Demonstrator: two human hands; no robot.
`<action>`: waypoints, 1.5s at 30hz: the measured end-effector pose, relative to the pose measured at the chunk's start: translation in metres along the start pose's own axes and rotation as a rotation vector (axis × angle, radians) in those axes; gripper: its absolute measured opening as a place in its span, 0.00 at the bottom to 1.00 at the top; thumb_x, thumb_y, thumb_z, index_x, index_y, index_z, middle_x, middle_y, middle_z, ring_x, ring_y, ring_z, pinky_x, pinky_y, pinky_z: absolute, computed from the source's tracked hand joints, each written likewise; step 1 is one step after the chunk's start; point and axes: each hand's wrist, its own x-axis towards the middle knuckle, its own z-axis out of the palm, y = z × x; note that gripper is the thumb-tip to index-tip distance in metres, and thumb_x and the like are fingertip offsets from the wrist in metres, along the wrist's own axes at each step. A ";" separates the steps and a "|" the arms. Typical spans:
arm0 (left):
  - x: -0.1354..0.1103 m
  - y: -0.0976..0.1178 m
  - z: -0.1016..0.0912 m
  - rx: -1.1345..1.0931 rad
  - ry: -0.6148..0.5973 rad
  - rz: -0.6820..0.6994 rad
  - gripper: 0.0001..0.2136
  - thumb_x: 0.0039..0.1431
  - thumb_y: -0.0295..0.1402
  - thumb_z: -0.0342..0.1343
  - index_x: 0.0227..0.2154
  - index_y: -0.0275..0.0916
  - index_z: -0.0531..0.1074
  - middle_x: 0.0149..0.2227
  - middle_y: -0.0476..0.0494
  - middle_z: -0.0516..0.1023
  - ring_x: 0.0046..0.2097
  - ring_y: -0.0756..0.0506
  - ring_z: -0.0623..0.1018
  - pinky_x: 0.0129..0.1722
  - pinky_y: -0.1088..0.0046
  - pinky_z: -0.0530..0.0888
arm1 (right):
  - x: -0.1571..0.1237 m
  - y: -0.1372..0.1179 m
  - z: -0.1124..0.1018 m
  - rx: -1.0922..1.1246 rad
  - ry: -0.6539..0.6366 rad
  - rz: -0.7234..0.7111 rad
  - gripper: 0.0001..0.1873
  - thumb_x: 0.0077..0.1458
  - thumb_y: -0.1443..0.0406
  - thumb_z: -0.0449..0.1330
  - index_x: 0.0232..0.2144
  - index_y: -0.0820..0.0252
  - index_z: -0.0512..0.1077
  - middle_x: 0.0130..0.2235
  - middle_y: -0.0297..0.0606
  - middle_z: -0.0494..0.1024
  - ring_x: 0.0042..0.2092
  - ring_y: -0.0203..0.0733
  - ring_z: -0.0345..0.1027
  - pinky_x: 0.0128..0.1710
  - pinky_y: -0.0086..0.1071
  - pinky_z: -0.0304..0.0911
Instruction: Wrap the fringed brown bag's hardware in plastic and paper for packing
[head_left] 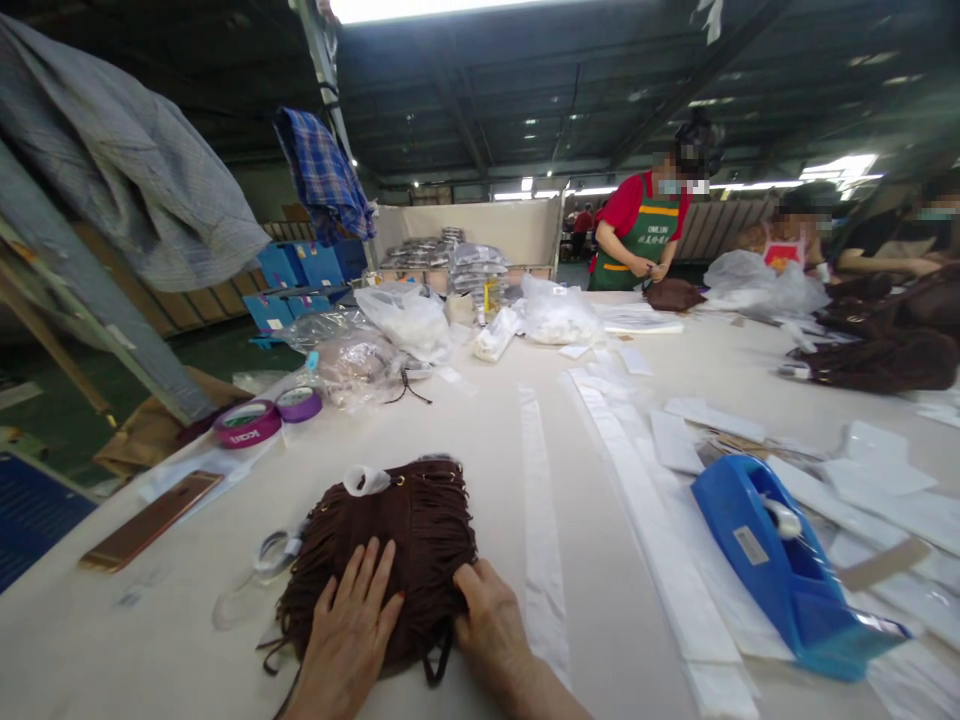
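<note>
A dark brown fringed bag [420, 520] lies flat on the white table in front of me. My left hand [352, 610] rests on its front, fingers stretched out and pressing flat. At the bag's right edge, my right hand [487, 610] has its fingers curled and closed on the fringe side. A white wrapped ring [366, 481] sits at the bag's top edge, near a small gold-coloured fitting. To the left of the bag lies a clear and white ring-shaped piece [271, 552]. A dark strap end [437, 662] pokes out below the bag.
On the left are a phone [154, 518] and tape rolls [247, 423]. A blue tape dispenser [780, 560] stands right, among white paper pieces. Long white strips [544, 540] lie right of the bag. Plastic-wrapped items [360, 360] are farther back; a co-worker [649, 225] stands across the table.
</note>
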 end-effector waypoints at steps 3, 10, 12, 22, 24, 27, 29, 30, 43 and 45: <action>0.025 0.000 -0.027 -0.008 -0.300 0.011 0.21 0.59 0.38 0.41 0.54 0.42 0.60 0.51 0.34 0.69 0.50 0.35 0.70 0.41 0.57 0.67 | 0.001 0.001 0.001 -0.069 0.020 -0.066 0.19 0.31 0.79 0.48 0.27 0.57 0.65 0.31 0.37 0.69 0.33 0.40 0.63 0.29 0.26 0.57; 0.144 0.032 -0.040 -0.155 -0.328 0.030 0.14 0.61 0.36 0.41 0.38 0.35 0.69 0.39 0.37 0.73 0.44 0.40 0.72 0.42 0.65 0.66 | 0.002 0.003 0.010 -0.245 0.099 -0.158 0.17 0.26 0.78 0.49 0.24 0.56 0.63 0.27 0.37 0.68 0.29 0.41 0.62 0.25 0.28 0.54; 0.168 0.044 -0.020 -0.205 -0.283 0.041 0.12 0.58 0.37 0.46 0.40 0.35 0.68 0.43 0.36 0.71 0.48 0.39 0.69 0.47 0.62 0.63 | 0.001 0.004 0.016 -0.262 0.150 -0.150 0.18 0.25 0.78 0.49 0.23 0.56 0.62 0.27 0.37 0.67 0.29 0.41 0.61 0.24 0.28 0.53; 0.177 0.032 0.059 -0.647 -0.317 -0.427 0.12 0.45 0.31 0.49 0.35 0.37 0.70 0.29 0.45 0.75 0.32 0.44 0.75 0.33 0.71 0.70 | -0.010 0.009 0.015 -0.090 0.100 -0.180 0.14 0.28 0.75 0.49 0.22 0.56 0.60 0.24 0.34 0.64 0.25 0.38 0.58 0.21 0.29 0.47; 0.178 0.023 0.067 -0.738 -0.276 -0.544 0.14 0.44 0.32 0.49 0.36 0.35 0.69 0.29 0.46 0.75 0.31 0.46 0.75 0.31 0.74 0.70 | -0.009 0.004 0.013 -0.016 0.099 -0.124 0.13 0.29 0.75 0.49 0.21 0.56 0.59 0.25 0.34 0.64 0.26 0.39 0.59 0.22 0.29 0.50; 0.177 0.019 0.073 -0.836 -0.218 -0.652 0.15 0.41 0.34 0.50 0.35 0.35 0.69 0.28 0.47 0.74 0.30 0.47 0.75 0.31 0.74 0.70 | -0.008 0.003 0.009 0.190 0.109 -0.022 0.11 0.33 0.75 0.48 0.22 0.56 0.60 0.25 0.34 0.64 0.26 0.37 0.59 0.24 0.28 0.52; 0.176 0.020 0.072 -0.890 -0.201 -0.679 0.15 0.39 0.34 0.51 0.33 0.36 0.69 0.26 0.49 0.74 0.29 0.47 0.74 0.30 0.74 0.71 | -0.007 0.006 0.003 0.365 0.082 0.073 0.10 0.35 0.75 0.48 0.23 0.57 0.60 0.25 0.32 0.64 0.26 0.35 0.59 0.23 0.26 0.53; 0.176 0.022 0.070 -0.911 -0.195 -0.685 0.14 0.39 0.35 0.51 0.32 0.36 0.69 0.25 0.50 0.73 0.29 0.47 0.74 0.31 0.73 0.71 | -0.005 0.007 -0.001 0.435 0.058 0.152 0.10 0.36 0.74 0.47 0.23 0.57 0.61 0.24 0.31 0.64 0.25 0.35 0.59 0.23 0.25 0.53; 0.180 0.030 0.057 -0.820 -0.185 -0.639 0.10 0.42 0.31 0.54 0.30 0.36 0.71 0.26 0.50 0.72 0.31 0.47 0.73 0.37 0.72 0.69 | 0.043 -0.007 0.003 0.183 -0.074 0.455 0.04 0.47 0.67 0.50 0.26 0.57 0.65 0.23 0.34 0.70 0.23 0.38 0.61 0.23 0.29 0.49; 0.180 0.032 0.056 -0.751 -0.195 -0.629 0.10 0.43 0.30 0.53 0.31 0.37 0.71 0.25 0.50 0.72 0.31 0.47 0.73 0.36 0.72 0.68 | 0.039 -0.006 0.004 0.223 -0.076 0.418 0.06 0.49 0.66 0.48 0.27 0.57 0.65 0.24 0.35 0.72 0.25 0.39 0.63 0.25 0.30 0.50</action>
